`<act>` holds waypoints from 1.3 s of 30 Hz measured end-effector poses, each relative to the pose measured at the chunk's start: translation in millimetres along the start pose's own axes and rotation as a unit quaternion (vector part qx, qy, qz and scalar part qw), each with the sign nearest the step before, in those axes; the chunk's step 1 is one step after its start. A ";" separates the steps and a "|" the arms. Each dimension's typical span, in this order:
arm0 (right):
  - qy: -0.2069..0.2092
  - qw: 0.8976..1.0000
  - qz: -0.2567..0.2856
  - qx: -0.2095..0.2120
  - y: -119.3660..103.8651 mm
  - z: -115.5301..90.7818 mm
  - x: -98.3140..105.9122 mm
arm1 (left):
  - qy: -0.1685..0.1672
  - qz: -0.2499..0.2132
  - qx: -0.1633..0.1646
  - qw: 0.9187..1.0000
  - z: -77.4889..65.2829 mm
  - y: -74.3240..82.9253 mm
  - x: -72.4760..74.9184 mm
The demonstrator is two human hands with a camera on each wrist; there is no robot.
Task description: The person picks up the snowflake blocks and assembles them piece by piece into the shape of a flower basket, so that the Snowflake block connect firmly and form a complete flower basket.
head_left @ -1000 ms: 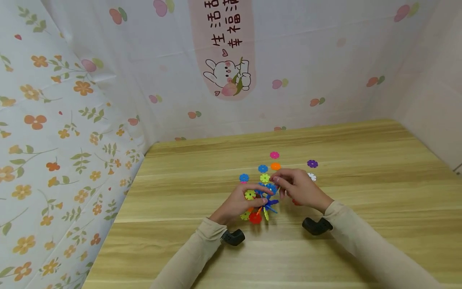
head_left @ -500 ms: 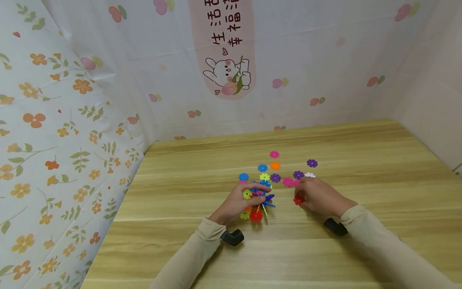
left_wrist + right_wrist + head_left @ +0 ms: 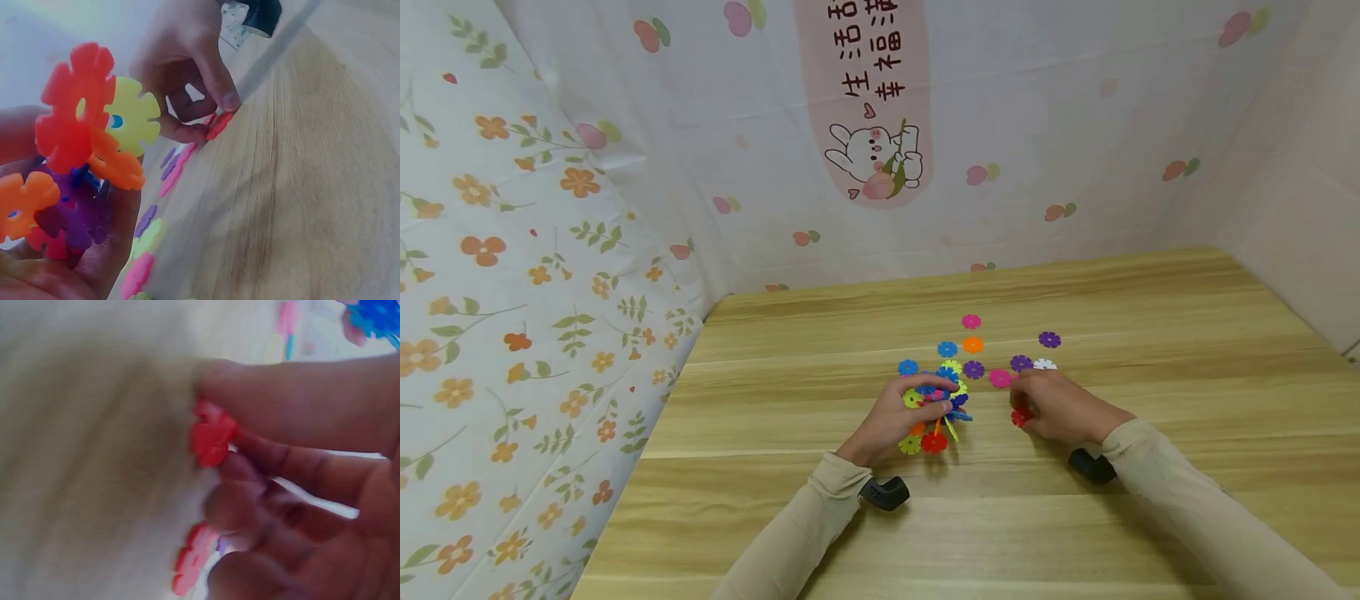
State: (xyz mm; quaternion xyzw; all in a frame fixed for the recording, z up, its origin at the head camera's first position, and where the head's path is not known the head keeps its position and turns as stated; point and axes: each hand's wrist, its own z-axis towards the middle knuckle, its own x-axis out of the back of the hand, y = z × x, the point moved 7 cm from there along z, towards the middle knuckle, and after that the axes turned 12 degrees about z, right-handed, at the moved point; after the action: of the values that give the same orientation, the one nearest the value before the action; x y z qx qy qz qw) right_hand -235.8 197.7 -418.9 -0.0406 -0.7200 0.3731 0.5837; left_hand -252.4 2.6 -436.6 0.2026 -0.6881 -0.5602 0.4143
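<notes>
Here, one cluster (image 3: 102,149) in left hand (image 3: 895,417), three loose purple discs (image 3: 968,370).

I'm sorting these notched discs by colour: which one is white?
The white disc just beyond the right hand, beside a purple disc; every other visible disc is coloured.

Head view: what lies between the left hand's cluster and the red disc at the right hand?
Bare table lies between the cluster and the red disc, as the head view shows.
</notes>
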 end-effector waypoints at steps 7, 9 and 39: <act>-0.021 0.997 0.071 -0.008 5.9 2.4 -2.2 | 0.004 0.008 0.008 1.000 0.4 0.6 -0.8; -0.013 0.994 0.109 -0.009 7.0 0.1 -1.5 | 0.002 0.017 0.003 1.000 0.3 1.0 -1.5; 0.165 0.950 0.262 0.023 -36.8 4.9 8.5 | 0.015 0.043 -0.011 0.999 1.7 7.2 -4.0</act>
State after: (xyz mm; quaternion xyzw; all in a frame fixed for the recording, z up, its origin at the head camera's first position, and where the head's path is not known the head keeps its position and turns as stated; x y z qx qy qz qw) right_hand -228.9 173.0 -390.7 -0.2757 -0.5685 0.5176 0.5769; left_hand -250.2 8.7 -431.3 0.1766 -0.6840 -0.5463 0.4501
